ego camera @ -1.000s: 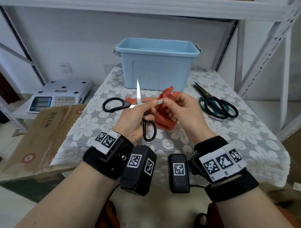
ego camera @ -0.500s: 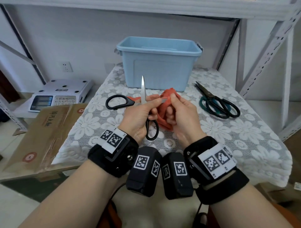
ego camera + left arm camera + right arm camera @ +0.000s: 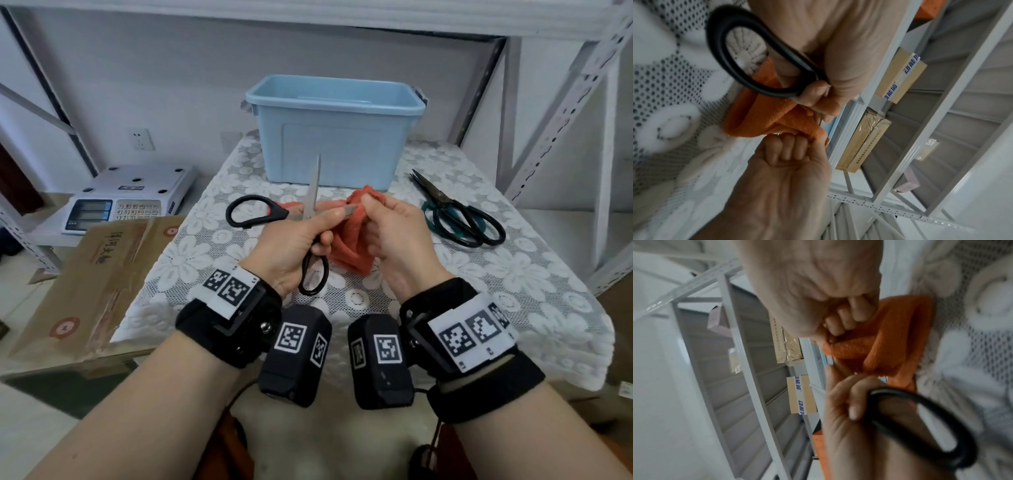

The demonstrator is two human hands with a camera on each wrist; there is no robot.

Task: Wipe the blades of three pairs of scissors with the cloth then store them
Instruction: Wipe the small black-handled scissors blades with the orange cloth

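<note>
Currently my left grip [image 3: 291, 240] clamps the open scissors [image 3: 310, 219]; one blade lies crosswise into my right grip [image 3: 390, 233], pinched inside the cloth [image 3: 349, 246].

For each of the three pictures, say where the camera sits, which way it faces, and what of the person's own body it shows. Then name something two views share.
Head: on the head, facing forward and down at the table; both forearms, left hand, right hand.
Left wrist: along the left hand, facing the right hand and shelving.
Right wrist: along the right hand, facing the left hand.
Shared: all show the orange cloth and the black scissors.
</note>
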